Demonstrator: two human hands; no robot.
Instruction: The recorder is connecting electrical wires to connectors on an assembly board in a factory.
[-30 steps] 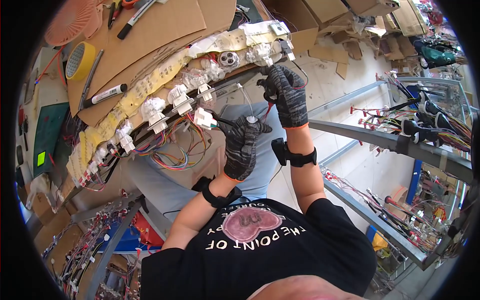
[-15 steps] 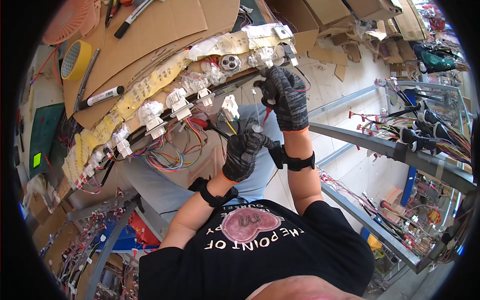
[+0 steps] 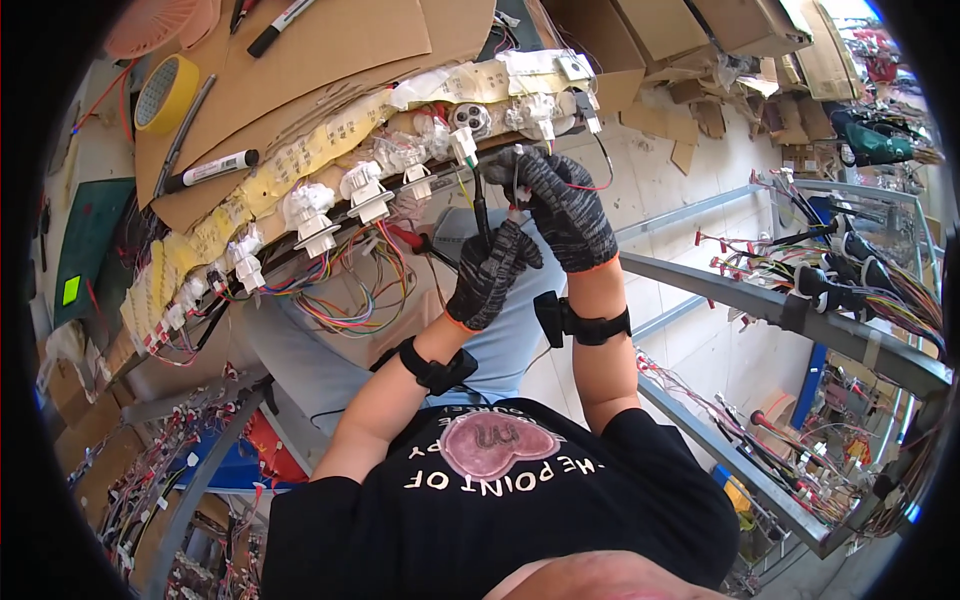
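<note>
My left hand (image 3: 490, 275), in a dark grey knit glove, is closed around a black-sleeved wire bundle (image 3: 481, 208). A white connector (image 3: 464, 146) stands at the bundle's upper end, close to the board, with yellow and green wires by it. Just above and to the right, my right hand (image 3: 570, 210), gloved alike, is pinched on a thin wire end with a small whitish tip (image 3: 518, 150). A bit of red and white shows between the two hands; its kind is unclear. Several white connectors (image 3: 368, 192) with colored wires line the board's front edge.
The board's edge carries yellowish printed tape (image 3: 300, 165). On the cardboard (image 3: 350, 50) lie markers (image 3: 212, 170) and a yellow tape roll (image 3: 168, 93). Metal rails (image 3: 760, 285) hung with wire harnesses run to my right. A screwdriver-like red-handled tool (image 3: 408, 238) is near my left hand.
The white connector and its bundle have moved up to the board's edge with my left hand. My right hand has come down and closer to the left one.
</note>
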